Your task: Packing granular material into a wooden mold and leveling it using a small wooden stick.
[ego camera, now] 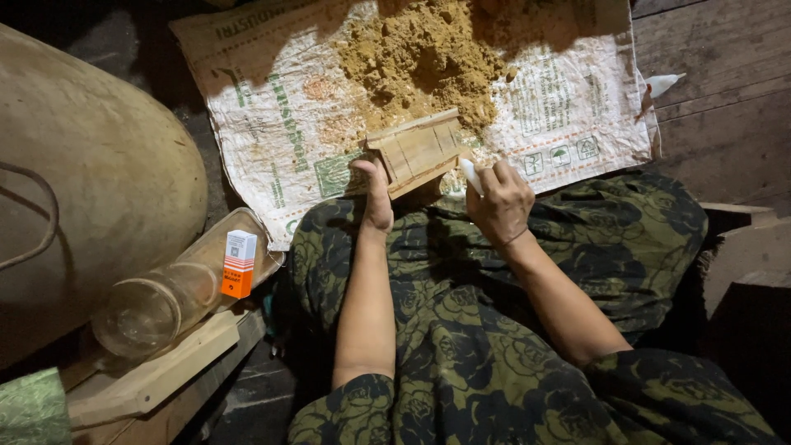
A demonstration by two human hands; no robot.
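On the floor, over a printed woven sack [272,124]: person seated, both hands at a small wooden mould [418,150]

Left hand [377,198] grips the mould's near edge, fingers closed on it; right hand [499,202] is curled shut around a small white tool [471,175], tip just beside the mould. Mould lies at the foot of a heap of sandy-brown powder [420,53]. Judged step: steadying and working the mould; a next move would demand a firm left-hand hold. Jar [169,297] lies well apart
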